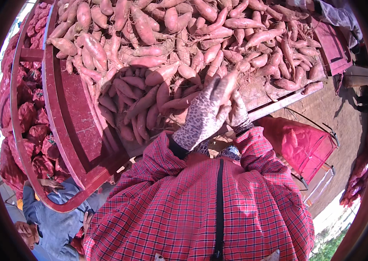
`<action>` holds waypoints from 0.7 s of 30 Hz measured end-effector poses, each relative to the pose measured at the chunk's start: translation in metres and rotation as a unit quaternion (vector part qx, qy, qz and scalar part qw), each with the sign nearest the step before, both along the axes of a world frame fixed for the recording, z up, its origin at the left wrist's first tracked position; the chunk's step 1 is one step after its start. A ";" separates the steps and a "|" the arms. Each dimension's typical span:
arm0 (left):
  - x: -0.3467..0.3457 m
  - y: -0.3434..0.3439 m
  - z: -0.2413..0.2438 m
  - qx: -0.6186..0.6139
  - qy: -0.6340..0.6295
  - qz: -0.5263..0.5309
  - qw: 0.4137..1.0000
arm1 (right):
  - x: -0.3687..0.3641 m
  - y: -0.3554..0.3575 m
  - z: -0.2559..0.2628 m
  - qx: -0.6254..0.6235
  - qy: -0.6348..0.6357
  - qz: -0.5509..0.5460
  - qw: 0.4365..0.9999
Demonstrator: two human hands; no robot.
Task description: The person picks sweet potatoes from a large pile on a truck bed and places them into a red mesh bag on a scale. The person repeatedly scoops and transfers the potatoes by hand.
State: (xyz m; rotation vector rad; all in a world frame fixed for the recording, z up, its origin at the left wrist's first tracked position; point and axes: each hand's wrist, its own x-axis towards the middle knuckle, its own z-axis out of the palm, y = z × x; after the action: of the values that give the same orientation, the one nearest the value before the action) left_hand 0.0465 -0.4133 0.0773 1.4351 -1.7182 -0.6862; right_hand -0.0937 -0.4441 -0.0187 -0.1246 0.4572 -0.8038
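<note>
My left hand (pixel 200 114), in a leopard-print glove with a dark cuff, is closed around a sweet potato (pixel 229 84) over the near edge of the heap. Close against it, my right hand (pixel 239 112), gloved too, has its fingers at the lower end of the same root. Part of that root is hidden by my fingers. Beyond both hands, a large heap of sweet potatoes (pixel 148 60) with thin stringy roots covers a wooden surface (pixel 259 93). Several sweet potatoes (pixel 141 104) lie in my shadow to the left of my hands.
A red metal frame (pixel 69 130) edges the left side, with filled red mesh sacks (pixel 37 130) beyond it. A person (pixel 53 215) is at lower left. A red mesh bag (pixel 298 143) holding sweet potatoes hangs on a stand at right. Another person's sleeve (pixel 339 19) shows at upper right.
</note>
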 end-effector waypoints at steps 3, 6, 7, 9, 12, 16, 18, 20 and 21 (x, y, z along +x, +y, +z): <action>0.026 0.000 -0.004 0.097 -0.075 -0.017 0.992 | -0.022 0.020 -0.033 0.088 -0.113 -0.057 0.988; 0.109 -0.027 -0.031 0.069 -0.291 0.192 0.935 | -0.045 0.033 -0.082 0.112 -0.118 -0.047 0.986; 0.137 -0.027 -0.043 0.080 -0.351 0.182 0.915 | -0.045 0.034 -0.083 0.107 -0.120 -0.034 0.986; 0.164 -0.044 -0.080 0.218 -0.383 0.110 0.891 | -0.050 0.033 -0.083 0.096 -0.115 -0.033 0.988; 0.171 -0.050 -0.087 0.230 -0.372 0.063 0.897 | -0.053 0.032 -0.088 0.089 -0.119 -0.034 0.988; 0.197 -0.043 -0.101 0.209 0.012 0.234 0.950 | -0.065 0.036 -0.099 0.076 -0.109 -0.046 0.990; 0.174 -0.027 -0.062 0.223 0.254 0.244 0.909 | -0.071 0.038 -0.102 0.073 -0.073 -0.065 0.993; 0.169 -0.009 -0.044 0.211 0.349 0.258 0.876 | -0.035 0.014 -0.059 0.117 0.124 -0.161 0.972; 0.175 -0.005 -0.048 0.202 0.336 0.264 0.881 | -0.018 0.002 -0.037 0.141 0.234 -0.191 0.943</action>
State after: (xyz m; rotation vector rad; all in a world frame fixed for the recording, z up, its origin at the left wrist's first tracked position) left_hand 0.2216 -0.4184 0.0292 1.5876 -0.6241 -1.1022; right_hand -0.1119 -0.4419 -0.0561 0.0458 1.0653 -1.0817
